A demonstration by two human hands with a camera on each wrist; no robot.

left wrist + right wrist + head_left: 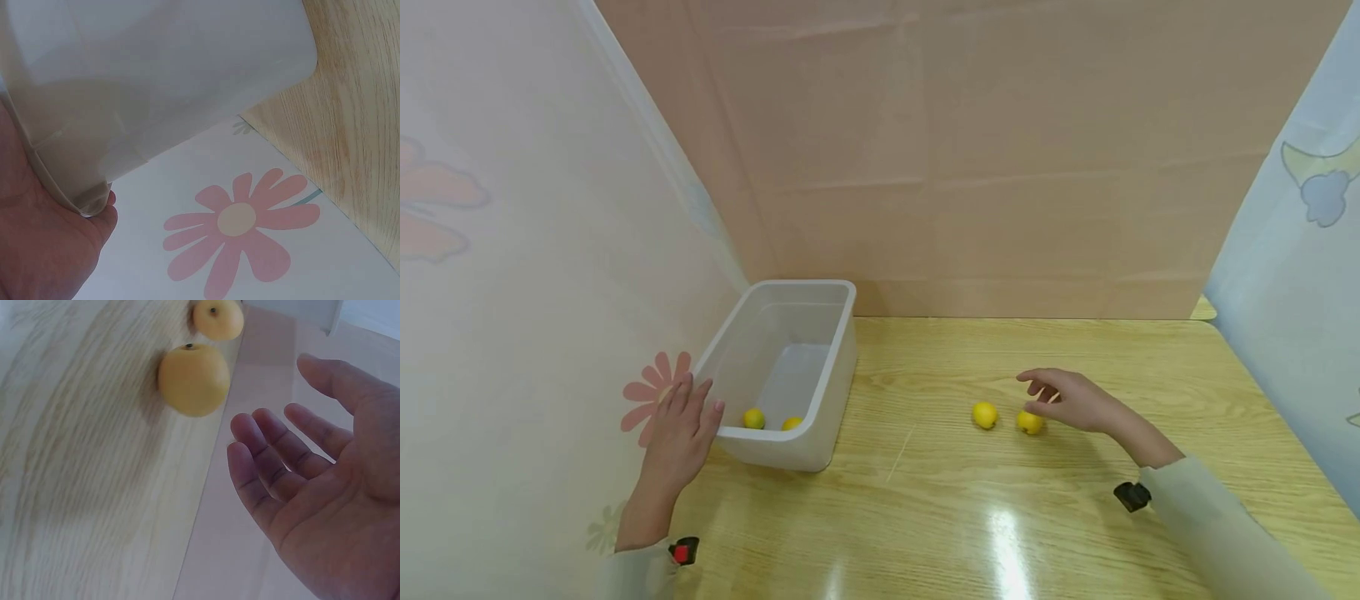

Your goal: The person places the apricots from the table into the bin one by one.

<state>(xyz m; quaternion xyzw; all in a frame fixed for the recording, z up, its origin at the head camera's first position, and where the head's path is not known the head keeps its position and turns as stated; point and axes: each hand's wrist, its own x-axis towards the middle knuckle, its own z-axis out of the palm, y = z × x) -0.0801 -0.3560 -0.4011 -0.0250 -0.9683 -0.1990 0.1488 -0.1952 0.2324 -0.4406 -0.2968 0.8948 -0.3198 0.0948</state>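
Note:
My left hand [679, 437] rests on the near left corner of a whitish plastic bin [833, 392], its fingers laid along the rim. In the left wrist view the palm [37, 231] lies against that rim. Inside the bin, near its front wall, are a yellow-green round fruit [754, 418] and a yellow one [792, 423], the latter partly hidden by the rim. Over the table at the right, my right hand [1075, 400] hovers with loosely bent fingers and holds nothing. Below its fingertips sits a yellow round fruit [194, 380] with a dark stem spot; a similar fruit [985, 414] lies just left of it.
The wood-grain table [910, 517] runs back to a brown paper-like panel [970, 167]. A pale sheet with flower prints [550, 292] stands close on the left, beside the bin. Another pale printed sheet [1292, 275] borders the right side.

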